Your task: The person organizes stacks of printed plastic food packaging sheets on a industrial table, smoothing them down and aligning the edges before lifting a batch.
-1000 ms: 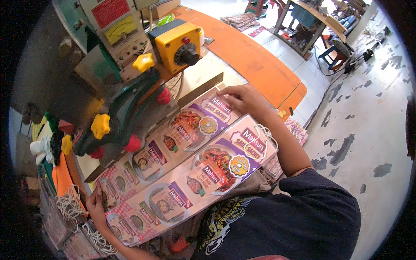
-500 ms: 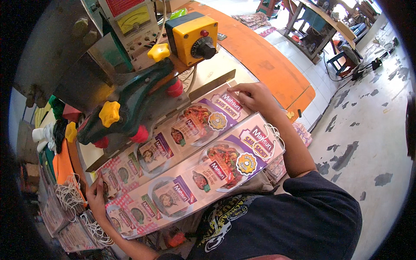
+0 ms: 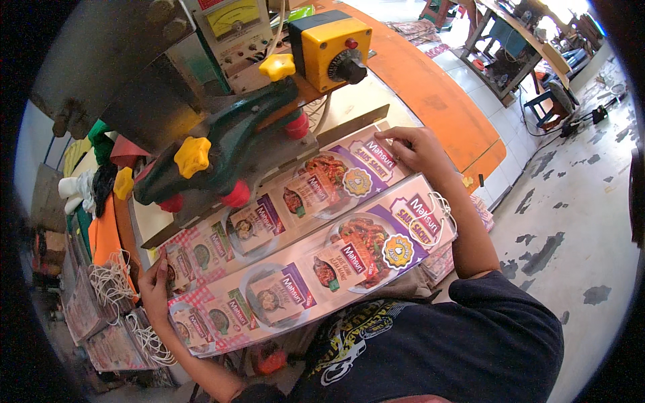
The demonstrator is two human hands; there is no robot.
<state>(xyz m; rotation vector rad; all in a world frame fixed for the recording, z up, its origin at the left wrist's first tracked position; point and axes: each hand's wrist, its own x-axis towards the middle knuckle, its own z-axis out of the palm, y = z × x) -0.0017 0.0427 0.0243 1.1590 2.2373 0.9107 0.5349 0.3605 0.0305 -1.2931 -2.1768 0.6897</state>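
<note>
The back pink sheet (image 3: 285, 201) lies in the middle, a machine (image 3: 232, 138) at ten o'clock. Left grip (image 3: 154, 287) touches it at eight, right grip (image 3: 418, 153) at two; I can't tell if they pinch.

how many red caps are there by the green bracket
3: a right red cap, a middle red cap and a left red cap, along the green bracket. More may be hidden behind it.

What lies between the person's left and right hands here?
In the head view, a long pink printed sheet spans the stretch, with the left hand at one end and the right hand at the other.
</note>
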